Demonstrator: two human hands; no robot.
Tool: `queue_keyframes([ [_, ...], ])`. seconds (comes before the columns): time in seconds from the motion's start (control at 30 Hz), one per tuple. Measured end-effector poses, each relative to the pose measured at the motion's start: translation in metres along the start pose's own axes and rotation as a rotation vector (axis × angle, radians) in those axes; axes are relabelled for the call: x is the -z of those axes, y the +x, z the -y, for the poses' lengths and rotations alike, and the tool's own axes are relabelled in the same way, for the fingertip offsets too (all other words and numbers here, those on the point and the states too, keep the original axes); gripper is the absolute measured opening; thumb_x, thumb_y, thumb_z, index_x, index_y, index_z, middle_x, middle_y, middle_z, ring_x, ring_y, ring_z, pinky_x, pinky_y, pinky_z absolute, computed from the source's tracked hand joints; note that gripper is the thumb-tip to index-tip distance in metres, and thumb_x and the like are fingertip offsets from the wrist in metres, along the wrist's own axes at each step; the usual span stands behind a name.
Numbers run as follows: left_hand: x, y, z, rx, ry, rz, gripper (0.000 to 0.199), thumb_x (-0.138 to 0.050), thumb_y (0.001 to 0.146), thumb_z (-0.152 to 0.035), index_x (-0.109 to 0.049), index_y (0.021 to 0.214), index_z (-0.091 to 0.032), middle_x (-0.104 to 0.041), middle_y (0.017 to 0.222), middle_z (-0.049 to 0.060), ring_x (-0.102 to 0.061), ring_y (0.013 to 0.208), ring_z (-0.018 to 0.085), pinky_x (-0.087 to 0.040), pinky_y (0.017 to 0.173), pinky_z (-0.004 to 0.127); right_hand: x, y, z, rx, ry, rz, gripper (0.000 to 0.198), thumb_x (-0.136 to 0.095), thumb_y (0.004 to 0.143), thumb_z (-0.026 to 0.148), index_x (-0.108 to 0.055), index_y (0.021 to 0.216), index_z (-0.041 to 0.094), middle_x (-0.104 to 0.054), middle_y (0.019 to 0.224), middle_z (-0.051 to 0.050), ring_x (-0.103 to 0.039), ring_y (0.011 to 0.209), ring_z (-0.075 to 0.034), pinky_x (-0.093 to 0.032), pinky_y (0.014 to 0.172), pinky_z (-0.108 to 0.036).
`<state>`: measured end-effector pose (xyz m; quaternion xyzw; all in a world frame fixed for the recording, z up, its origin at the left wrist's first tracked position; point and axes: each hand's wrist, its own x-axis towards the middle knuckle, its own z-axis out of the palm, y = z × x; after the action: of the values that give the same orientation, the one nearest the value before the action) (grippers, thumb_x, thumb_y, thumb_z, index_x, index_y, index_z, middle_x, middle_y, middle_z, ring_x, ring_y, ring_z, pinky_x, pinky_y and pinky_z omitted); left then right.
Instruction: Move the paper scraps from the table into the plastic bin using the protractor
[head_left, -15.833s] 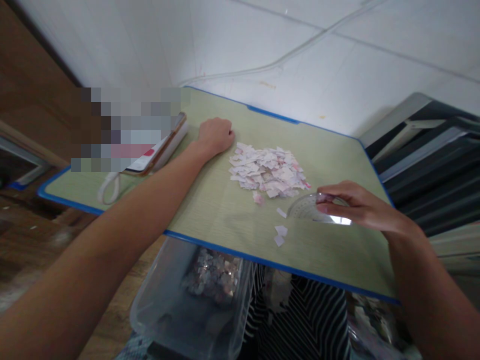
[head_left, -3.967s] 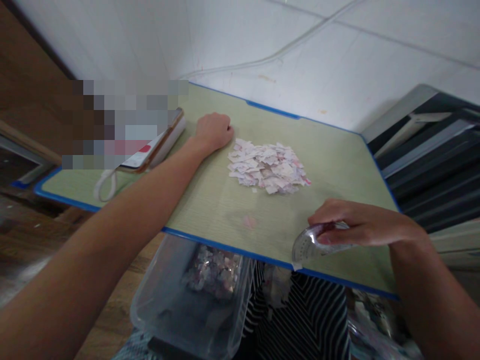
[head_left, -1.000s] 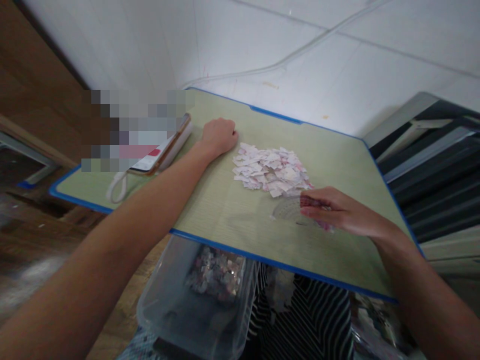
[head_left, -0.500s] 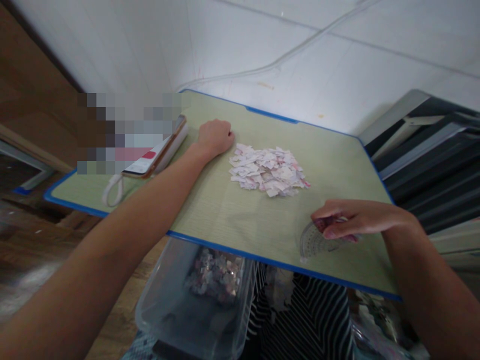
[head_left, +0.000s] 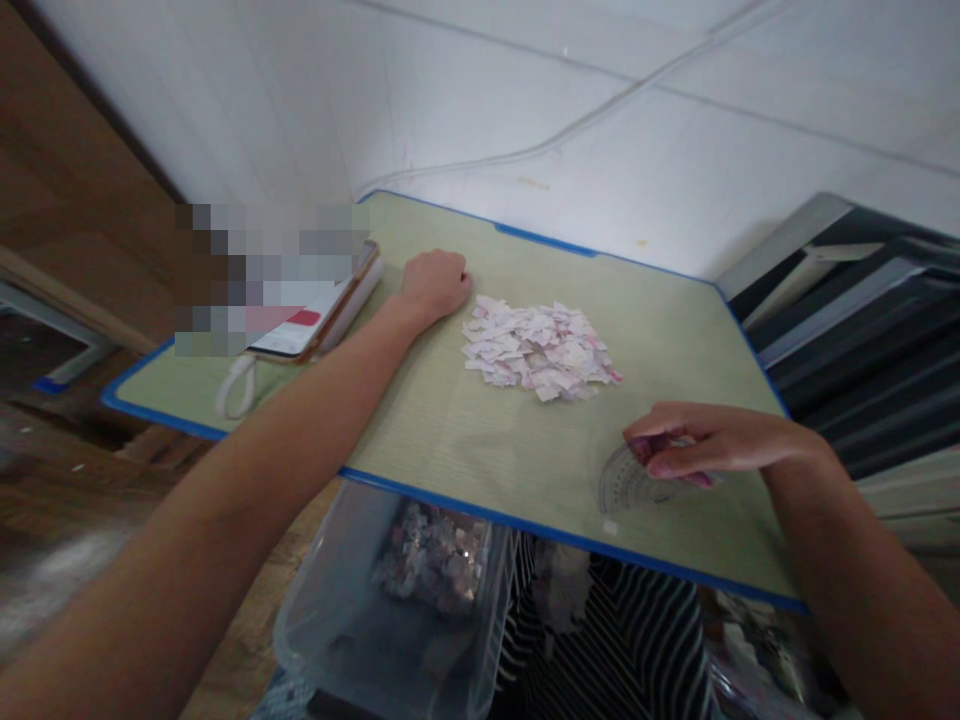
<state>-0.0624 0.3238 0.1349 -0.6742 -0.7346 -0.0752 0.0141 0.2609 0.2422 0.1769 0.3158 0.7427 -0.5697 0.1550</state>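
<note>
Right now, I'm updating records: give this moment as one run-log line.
right hand: holds protractor | left hand: curled on table, beside paper scrap pile | clear bin: below table's near edge

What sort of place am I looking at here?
Perhaps a corner of a home or a small workroom, though I can't be sure: there is a blue-edged table bearing a heap of paper scraps, and a wood-look floor.

Dark garment (head_left: 645, 640) with thin pale stripes; forearms (head_left: 300, 440) bare
</note>
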Motion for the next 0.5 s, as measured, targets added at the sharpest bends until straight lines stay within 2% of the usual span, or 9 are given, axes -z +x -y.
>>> queue_keyframes([
  [0.13, 0.0011, -0.0002, -0.0001, 0.004, 0.004, -0.003, 0.048, -0.034, 0.093, -0.031, -0.067, 0.122, -0.011, -0.068, 0.123, 0.018, -0.061, 0.116, 0.032, -0.048, 0.095, 0.041, 0.0001, 0.0036, 0.0001, -0.015, -0.005, -0.009, 0.048, -0.065, 0.084, 0.061, -0.051, 0.07, 0.017, -0.047, 0.06, 0.004, -0.045, 0.047, -0.005, -0.038, 0.042, -0.017],
  [0.33, 0.0029, -0.001, -0.001, 0.012, 0.004, 0.018, 0.047, -0.035, 0.093, -0.03, -0.067, 0.122, -0.012, -0.069, 0.121, 0.016, -0.062, 0.116, 0.031, -0.047, 0.095, 0.04, 0.0002, 0.0018, 0.0025, -0.067, -0.029, 0.082, 0.046, -0.065, 0.085, 0.057, -0.05, 0.069, 0.017, -0.047, 0.057, 0.005, -0.046, 0.045, -0.005, -0.034, 0.04, -0.015],
  [0.5, 0.0005, -0.0002, 0.0003, 0.009, 0.023, -0.017, 0.048, -0.034, 0.091, -0.031, -0.069, 0.12, -0.015, -0.07, 0.12, 0.016, -0.062, 0.113, 0.032, -0.048, 0.091, 0.039, -0.0013, 0.0007, 0.003, -0.04, -0.004, 0.124, 0.046, -0.065, 0.086, 0.056, -0.049, 0.068, 0.017, -0.046, 0.055, 0.006, -0.045, 0.045, -0.005, -0.034, 0.039, -0.015],
])
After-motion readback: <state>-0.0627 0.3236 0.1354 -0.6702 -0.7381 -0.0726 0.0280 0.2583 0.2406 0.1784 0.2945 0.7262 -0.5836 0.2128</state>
